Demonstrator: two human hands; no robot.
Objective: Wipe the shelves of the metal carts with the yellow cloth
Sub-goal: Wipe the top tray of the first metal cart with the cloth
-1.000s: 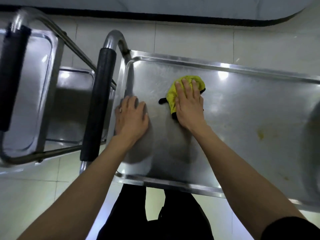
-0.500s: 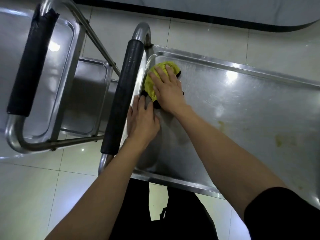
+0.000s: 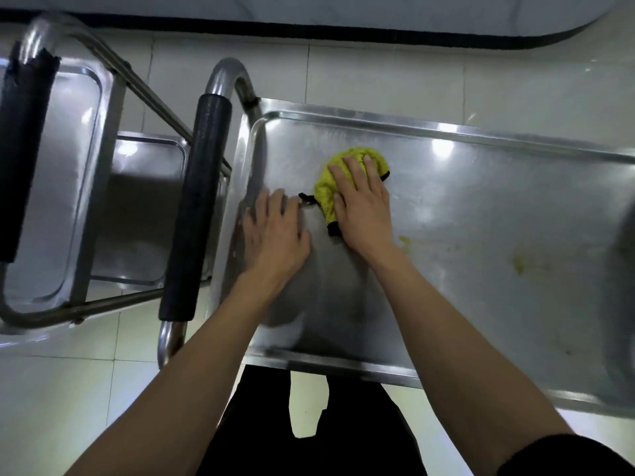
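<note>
A yellow cloth (image 3: 326, 190) with black trim lies bunched on the top shelf (image 3: 481, 207) of the metal cart in front of me. My right hand (image 3: 360, 204) presses flat on the cloth with straight fingers, covering most of it. My left hand (image 3: 275, 235) rests flat on the bare steel just left of the cloth, near the shelf's left rim. Yellowish stains (image 3: 519, 264) mark the shelf to the right of my right forearm.
The cart's black padded handle (image 3: 196, 207) runs along its left end. A second metal cart (image 3: 55, 187) with its own black handle (image 3: 24, 149) stands close on the left, a lower shelf (image 3: 144, 207) showing between them. Pale floor tiles surround both; a dark-edged wall base runs behind.
My right hand has slid the cloth rightward from the shelf's far left corner toward the middle. My left hand stays flat near the left rim. The camera view has shifted.
</note>
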